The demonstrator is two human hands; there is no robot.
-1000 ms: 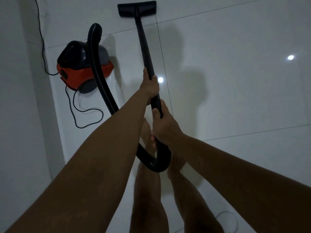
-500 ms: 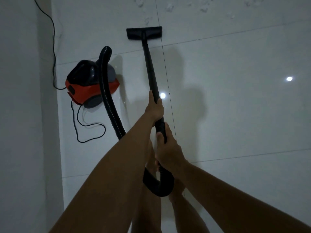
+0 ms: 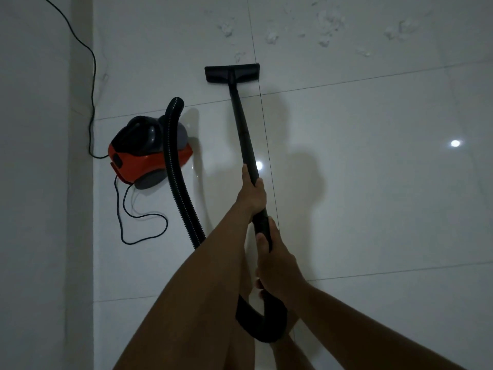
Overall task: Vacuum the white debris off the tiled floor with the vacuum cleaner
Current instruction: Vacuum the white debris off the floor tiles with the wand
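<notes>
A black vacuum wand (image 3: 244, 134) runs from my hands up to a flat black floor head (image 3: 232, 73) resting on the glossy white tiled floor (image 3: 373, 182). My left hand (image 3: 252, 193) grips the wand higher up. My right hand (image 3: 277, 265) grips it lower, near the bend where the ribbed hose (image 3: 178, 177) joins. The hose arches to the red and black canister (image 3: 145, 153) on the left. White debris (image 3: 324, 25) lies scattered in clumps just beyond the floor head, some close to its far edge.
A white wall (image 3: 40, 182) runs down the left side, close to the canister. A black power cord (image 3: 92, 76) drops along it and loops on the floor below the canister (image 3: 144, 228). My bare legs (image 3: 240, 351) stand under my arms.
The view has tilted up, bringing the white debris into sight. The floor head, wand, canister and both hands sit lower in the frame; both grips are unchanged.
</notes>
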